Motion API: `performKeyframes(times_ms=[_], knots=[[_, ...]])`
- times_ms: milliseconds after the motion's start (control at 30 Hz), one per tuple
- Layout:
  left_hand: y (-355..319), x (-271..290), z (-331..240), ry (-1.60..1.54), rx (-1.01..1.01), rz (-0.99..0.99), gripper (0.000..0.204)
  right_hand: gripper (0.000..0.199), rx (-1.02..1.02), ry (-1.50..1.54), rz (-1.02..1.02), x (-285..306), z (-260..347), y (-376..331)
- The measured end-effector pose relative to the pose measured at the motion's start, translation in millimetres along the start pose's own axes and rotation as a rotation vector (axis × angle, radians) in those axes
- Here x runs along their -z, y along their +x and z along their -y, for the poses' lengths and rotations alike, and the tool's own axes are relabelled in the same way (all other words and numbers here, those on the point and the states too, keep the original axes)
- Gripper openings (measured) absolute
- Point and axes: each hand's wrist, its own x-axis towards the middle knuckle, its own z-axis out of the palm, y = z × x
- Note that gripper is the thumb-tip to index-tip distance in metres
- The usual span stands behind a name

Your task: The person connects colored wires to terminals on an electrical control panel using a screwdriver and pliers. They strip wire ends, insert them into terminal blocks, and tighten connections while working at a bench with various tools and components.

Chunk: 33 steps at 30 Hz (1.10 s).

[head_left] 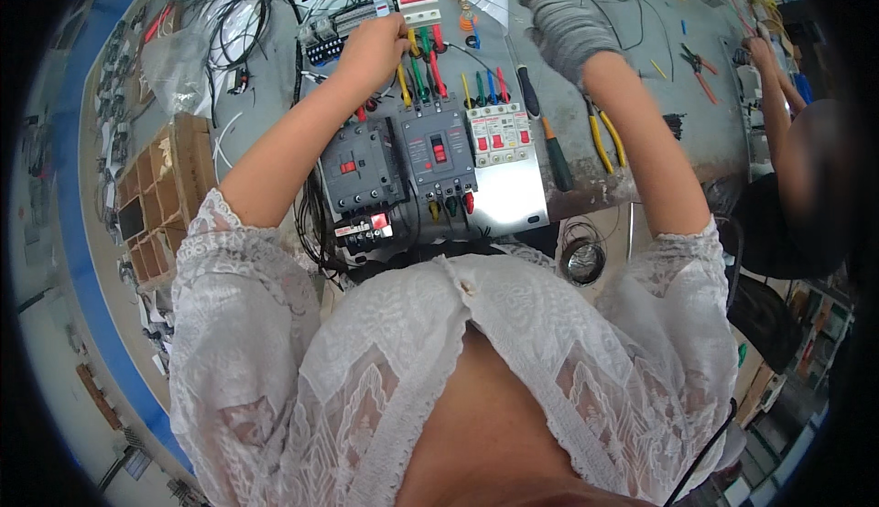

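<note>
My left hand (374, 49) is bare and reaches over the wired panel. Its fingertips pinch a yellow-sleeved wire (413, 43) just below a white breaker with a red switch (418, 1). Green and red sleeved wires (437, 40) come down beside it. Below stands a large grey molded-case breaker (439, 148), with a second grey switch unit (359, 170) to its left. To the right is a row of small white breakers (500, 133). My right hand (575, 35), in a grey knit glove, hovers right of the panel, fingers extended; nothing shows in it.
Screwdrivers (557, 161) and yellow-handled pliers (600, 141) lie right of the panel. Red-and-green handled cutters (700, 72) are farther off. Black cable coils (243, 31) and a divided cardboard box (188, 154) stand left. Another person's arm (774, 95) shows at far right.
</note>
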Motion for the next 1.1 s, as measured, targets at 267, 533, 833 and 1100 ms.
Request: performKeyframes(times_ms=[267, 533, 833, 1100], knots=[[-1.1, 1.9, 6.7, -0.022, -0.028, 0.08, 0.017, 0.051, -0.071, 0.242, 0.268, -33.5, 59.1, -10.8], [-6.1, 1.2, -1.6, 0.073, -0.008, -0.002, 0.022, 0.041, -0.19, 0.595, -0.072, -68.5, 40.3, 12.0], [-6.4, 4.0, 6.2, 0.03, -0.118, 0.057, 0.018, 0.029, -0.116, 0.29, -0.233, -49.4, 31.1, 25.5], [-2.4, 3.9, -1.4, 0.279, -0.139, 0.032, 0.017, 0.027, -0.228, 0.292, -0.161, -52.3, 33.0, -12.9]])
